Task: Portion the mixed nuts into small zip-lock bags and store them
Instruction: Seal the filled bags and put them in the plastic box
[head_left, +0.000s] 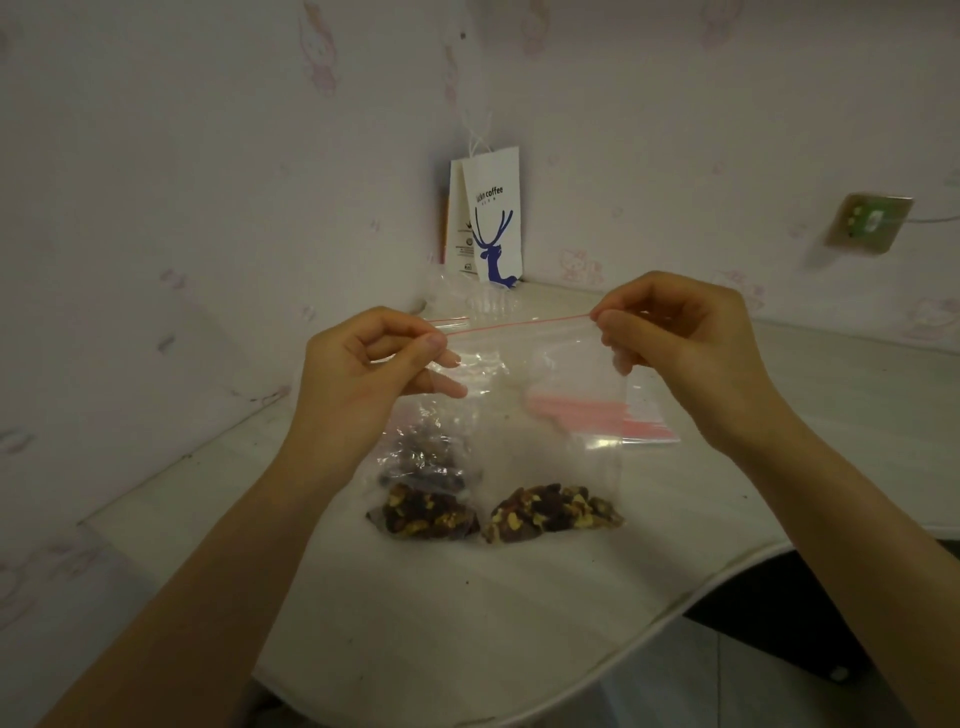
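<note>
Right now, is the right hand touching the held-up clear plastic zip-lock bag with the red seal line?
Touching. In the head view the right hand pinches the clear plastic zip-lock bag at its red seal's right end.

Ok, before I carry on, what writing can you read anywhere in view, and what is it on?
"luckin coffee": front of the white paper bag in the corner, above a blue deer drawing; the first letters are dim.
Line under that name: too small to read.
Print and logos on the paper bag's side panel: too small to read.
Zip-lock bag pinched by the left hand and right hand: no print visible.
</note>
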